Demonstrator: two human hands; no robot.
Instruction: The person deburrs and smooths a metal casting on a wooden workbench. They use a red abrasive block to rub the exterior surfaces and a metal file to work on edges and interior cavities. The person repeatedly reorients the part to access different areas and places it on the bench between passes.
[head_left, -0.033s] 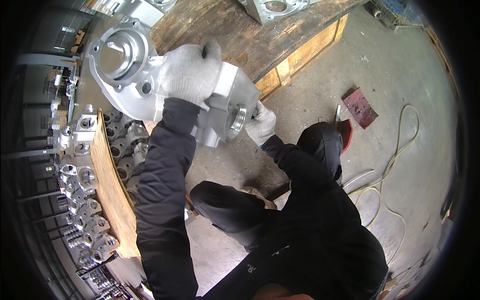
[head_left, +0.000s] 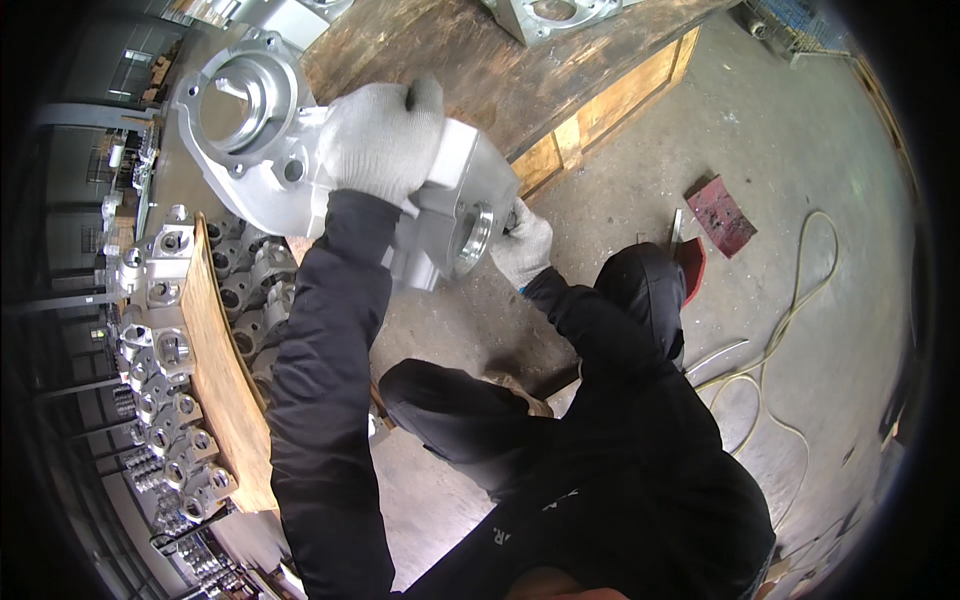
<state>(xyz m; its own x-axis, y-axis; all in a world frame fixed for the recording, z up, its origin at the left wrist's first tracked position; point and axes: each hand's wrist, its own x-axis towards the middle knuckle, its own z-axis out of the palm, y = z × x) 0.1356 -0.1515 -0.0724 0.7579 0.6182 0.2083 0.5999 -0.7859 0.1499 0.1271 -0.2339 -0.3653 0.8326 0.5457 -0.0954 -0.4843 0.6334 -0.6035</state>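
Observation:
A large silver metal casting rests partly on the edge of the wooden workbench, with a wide round bore at its left end and a smaller machined bore at its right end. My left hand, in a grey-white knit glove, is closed over the middle of the casting, its palm pressed on top. At the right end, next to the smaller bore, my gloved right hand has its fingers curled in. A small dark bit shows between these fingers and the casting, too little to name.
More metal castings stand on the wooden workbench at the top. Several smaller castings are stacked at the left beside a wooden board. On the concrete floor lie a red sheet and a looped pale hose.

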